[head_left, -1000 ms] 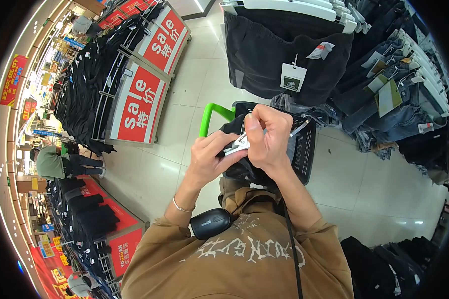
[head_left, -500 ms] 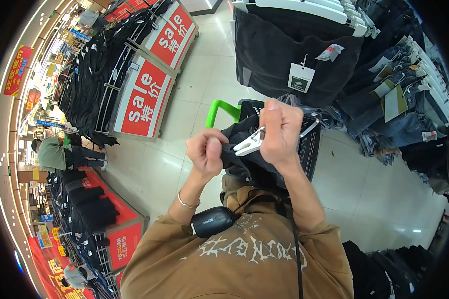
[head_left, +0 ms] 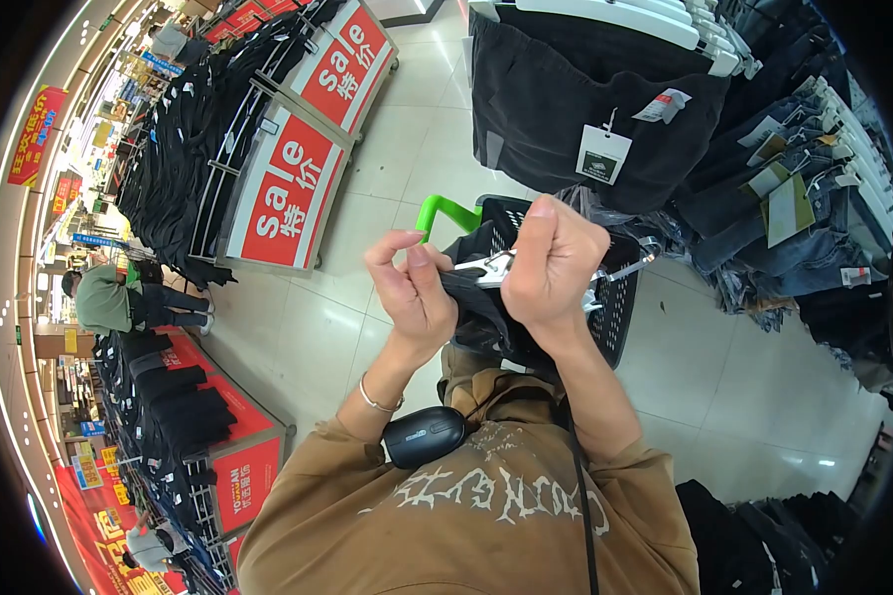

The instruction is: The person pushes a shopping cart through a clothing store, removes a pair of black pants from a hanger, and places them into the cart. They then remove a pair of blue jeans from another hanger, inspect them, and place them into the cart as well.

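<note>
Head view: the right hand is clenched round a clip hanger above the black basket. The left hand pinches the dark garment by its edge, right at the clip. This looks like the fastening step, which calls for fabric seated squarely between the clip's faces

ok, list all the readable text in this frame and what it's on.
"Sale 特价": near red rack-end sign.
"Sale 特价": far red rack-end sign.
Red banner, yellow characters: too blurred.
Lower red sign: too small.
White hang tag on hanging black clothing: too small.
Sweatshirt print: ornate lettering, unreadable.
Clip hanger in right hand, dark garment in left hand: no text visible.
</note>
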`<state>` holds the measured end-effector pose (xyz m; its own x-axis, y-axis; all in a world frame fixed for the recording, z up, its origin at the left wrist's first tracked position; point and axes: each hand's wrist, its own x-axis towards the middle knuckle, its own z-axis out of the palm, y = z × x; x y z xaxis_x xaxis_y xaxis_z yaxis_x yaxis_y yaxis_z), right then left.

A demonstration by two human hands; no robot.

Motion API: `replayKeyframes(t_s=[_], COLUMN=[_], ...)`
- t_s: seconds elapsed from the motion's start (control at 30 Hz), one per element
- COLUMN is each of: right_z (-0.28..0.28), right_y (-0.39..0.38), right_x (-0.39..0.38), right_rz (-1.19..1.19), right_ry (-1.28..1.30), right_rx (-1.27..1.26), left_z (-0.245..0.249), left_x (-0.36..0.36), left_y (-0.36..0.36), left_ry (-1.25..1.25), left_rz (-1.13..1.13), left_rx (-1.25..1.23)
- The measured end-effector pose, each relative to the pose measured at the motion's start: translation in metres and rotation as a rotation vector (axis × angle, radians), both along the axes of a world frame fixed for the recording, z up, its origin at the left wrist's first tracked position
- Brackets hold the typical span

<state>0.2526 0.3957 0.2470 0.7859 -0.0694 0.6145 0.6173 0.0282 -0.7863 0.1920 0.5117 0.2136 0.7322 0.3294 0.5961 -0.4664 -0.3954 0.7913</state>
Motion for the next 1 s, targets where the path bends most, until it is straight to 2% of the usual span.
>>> replayKeyframes(t_s=[0.13,0.23,0.33,0.4,0.43,0.5,0.57,0.63,0.77,0.83,0.93,1.0], right_z=[-0.001,-0.006,-0.01,-0.011,-0.011,-0.008,-0.006,-0.009,-0.006,-0.004,0.006,0.006], right_y=[0.006,0.01,0.011,0.01,0.008,0.003,0.005,0.008,0.012,0.007,-0.009,-0.025], right_x=[-0.004,-0.005,0.001,0.01,0.014,0.019,0.019,0.021,0.016,0.016,0.017,0.016], right_rz=[-0.017,-0.041,-0.015,0.084,0.077,0.247,0.288,0.282,0.245,0.239,0.208,0.15], right_ry=[-0.057,-0.068,-0.09,-0.03,-0.026,0.022,0.057,-0.063,-0.122,-0.072,-0.007,-0.021], right_rx=[-0.005,-0.054,-0.086,-0.094,-0.094,-0.191,-0.203,-0.242,-0.283,-0.331,-0.361,-0.314], left_z=[-0.002,-0.002,-0.004,-0.004,-0.001,0.011,0.019,0.023,0.016,0.016,0.029,0.03], left_x=[0.006,0.008,0.009,0.011,0.012,0.013,0.013,0.012,0.018,0.021,0.024,0.028], left_y=[0.001,0.002,0.005,0.016,0.019,0.02,0.013,0.015,0.018,0.019,0.015,0.018], left_ry=[-0.06,0.015,0.11,0.172,0.175,0.279,0.259,0.474,0.428,0.486,0.575,0.535], left_rz=[-0.056,0.02,-0.045,-0.266,-0.273,-0.454,-0.399,-0.393,-0.362,-0.324,-0.272,-0.254], left_rx=[0.039,0.098,-0.05,0.071,0.071,0.244,0.27,0.338,0.43,0.535,0.582,0.529])
